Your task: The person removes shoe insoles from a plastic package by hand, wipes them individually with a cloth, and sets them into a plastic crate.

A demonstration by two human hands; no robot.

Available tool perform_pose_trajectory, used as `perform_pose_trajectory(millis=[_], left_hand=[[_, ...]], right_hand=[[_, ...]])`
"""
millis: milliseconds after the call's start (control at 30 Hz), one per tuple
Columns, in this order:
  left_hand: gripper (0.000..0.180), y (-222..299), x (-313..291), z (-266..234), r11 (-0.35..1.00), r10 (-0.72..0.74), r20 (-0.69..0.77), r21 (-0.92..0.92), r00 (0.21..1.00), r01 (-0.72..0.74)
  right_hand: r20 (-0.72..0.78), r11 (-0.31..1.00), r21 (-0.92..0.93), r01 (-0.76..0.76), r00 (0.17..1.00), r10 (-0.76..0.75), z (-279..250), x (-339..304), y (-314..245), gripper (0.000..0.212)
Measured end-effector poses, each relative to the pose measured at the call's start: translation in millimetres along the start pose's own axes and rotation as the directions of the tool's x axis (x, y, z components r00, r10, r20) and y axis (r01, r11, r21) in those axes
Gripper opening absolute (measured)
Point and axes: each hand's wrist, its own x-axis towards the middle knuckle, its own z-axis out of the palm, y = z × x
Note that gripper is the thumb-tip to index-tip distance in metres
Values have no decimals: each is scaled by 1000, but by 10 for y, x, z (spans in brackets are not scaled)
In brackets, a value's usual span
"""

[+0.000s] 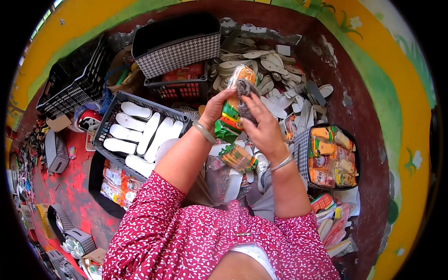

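Note:
In front of my chest, my left hand (pixel 218 106) grips a long plastic packet (pixel 228 122), orange at its upper part and green below. My right hand (pixel 262 122) presses a dark grey fuzzy cloth (pixel 244 93) against the packet's right side, its fingers closed over the cloth. The cloth hides part of the packet's surface. Below the hands, between my legs, rests another packet (pixel 239 158), orange and green in clear wrap. Under and around it are white shoe insoles (pixel 234 184).
A black crate (pixel 179 115) at left holds white insoles; a checked basket (pixel 302 156) at right holds wrapped packets. Behind are a large checked bin (pixel 182 56), stacked black crates (pixel 77 79) and a heap of loose insoles (pixel 268 65). A painted wall (pixel 382 60) curves around the right.

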Motion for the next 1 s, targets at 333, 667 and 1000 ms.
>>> perform_pose_trajectory(millis=[333,667,1000], left_hand=[[49,-122,77,-68,985,38,75,-171,996,-25],[52,-287,-44,286,998,-3,94,69,996,-3],[65,-297,-76,339,976,-70,5,207,998,67]], right_hand=[[18,868,-292,403,909,-416,217,-39,148,35],[-345,922,-357,150,896,-279,237,75,275,34],[-291,447,895,-12,743,602,-332,312,553,36]])
